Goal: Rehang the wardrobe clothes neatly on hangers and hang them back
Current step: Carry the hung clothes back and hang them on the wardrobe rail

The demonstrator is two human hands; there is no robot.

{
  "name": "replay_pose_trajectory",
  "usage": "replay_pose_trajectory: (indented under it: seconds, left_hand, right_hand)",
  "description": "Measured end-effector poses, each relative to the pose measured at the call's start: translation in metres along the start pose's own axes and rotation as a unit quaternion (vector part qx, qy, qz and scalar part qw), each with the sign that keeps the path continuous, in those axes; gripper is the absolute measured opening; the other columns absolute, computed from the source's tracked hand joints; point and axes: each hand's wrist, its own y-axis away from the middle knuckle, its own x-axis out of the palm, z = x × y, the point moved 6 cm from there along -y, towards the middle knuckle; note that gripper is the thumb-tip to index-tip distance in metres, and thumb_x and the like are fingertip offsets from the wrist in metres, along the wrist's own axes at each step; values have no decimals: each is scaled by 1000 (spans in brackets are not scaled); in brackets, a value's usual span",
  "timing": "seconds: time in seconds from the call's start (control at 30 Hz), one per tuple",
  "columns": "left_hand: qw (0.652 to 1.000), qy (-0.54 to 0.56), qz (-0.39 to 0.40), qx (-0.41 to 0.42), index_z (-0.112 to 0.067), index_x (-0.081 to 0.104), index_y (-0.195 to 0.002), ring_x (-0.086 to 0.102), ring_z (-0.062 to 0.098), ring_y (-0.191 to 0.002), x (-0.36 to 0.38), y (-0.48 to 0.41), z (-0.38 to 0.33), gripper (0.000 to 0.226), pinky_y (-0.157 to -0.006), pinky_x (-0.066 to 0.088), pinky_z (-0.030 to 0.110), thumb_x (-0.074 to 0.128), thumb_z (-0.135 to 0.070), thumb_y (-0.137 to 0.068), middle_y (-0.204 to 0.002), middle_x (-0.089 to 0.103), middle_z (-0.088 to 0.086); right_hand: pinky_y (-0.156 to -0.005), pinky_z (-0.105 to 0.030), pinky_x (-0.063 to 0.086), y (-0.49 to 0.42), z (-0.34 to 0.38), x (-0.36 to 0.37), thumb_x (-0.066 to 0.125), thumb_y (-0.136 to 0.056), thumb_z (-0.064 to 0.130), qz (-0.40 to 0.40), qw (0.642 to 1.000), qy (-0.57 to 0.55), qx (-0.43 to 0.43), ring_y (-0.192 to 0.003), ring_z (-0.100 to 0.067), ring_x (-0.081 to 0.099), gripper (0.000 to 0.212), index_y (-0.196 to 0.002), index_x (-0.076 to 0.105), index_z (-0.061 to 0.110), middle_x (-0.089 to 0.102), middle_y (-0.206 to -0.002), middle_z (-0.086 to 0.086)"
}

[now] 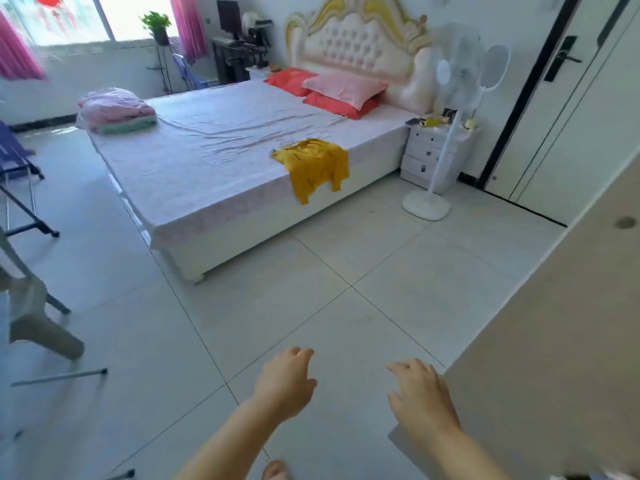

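Down low, the left hand (287, 386) and the right hand (420, 393) reached forward over the tiled floor (346, 265). Both held nothing, their fingers (300, 355) loosely curled and slightly spread. A yellow garment (317, 164) lay crumpled on the edge of the bed (207, 168), partly hanging over its side, well apart from the hands. A folded pile (116, 110) sat at the bed's far corner. A beige panel (554, 323) stood just beside the right hand.

No words or numbers can be read. The dark marks on the yellow shirt (313, 161) at twelve o'clock are too blurred to make out.
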Motion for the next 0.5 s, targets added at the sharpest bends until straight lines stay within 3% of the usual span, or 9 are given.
replay_pose_trajectory:
  seconds: [0.27, 0.5]
  left_hand:
    - [998, 23, -21, -49, -22, 25, -144, 35, 20, -131, -86, -95, 110, 55, -105, 32, 33, 46, -34, -94, -144, 35, 0]
    - [997, 26, -27, -64, -22, 26, -143, 36, 20, -130, -135, -180, 150, 55, -104, 33, 33, 47, -35, -94, -144, 35, 0]
  right_hand:
    - [-97, -24, 31, -159, 92, -23, 43, -92, 28, -16, 998, 22, -50, -118, -16, 41, 43, -134, 40, 30, 44, -131, 8]
    - [-99, -25, 32, -269, 116, -41, 46, -92, 34, -9, 998, 42, -45, -120, -16, 40, 43, -134, 40, 29, 45, -129, 6]
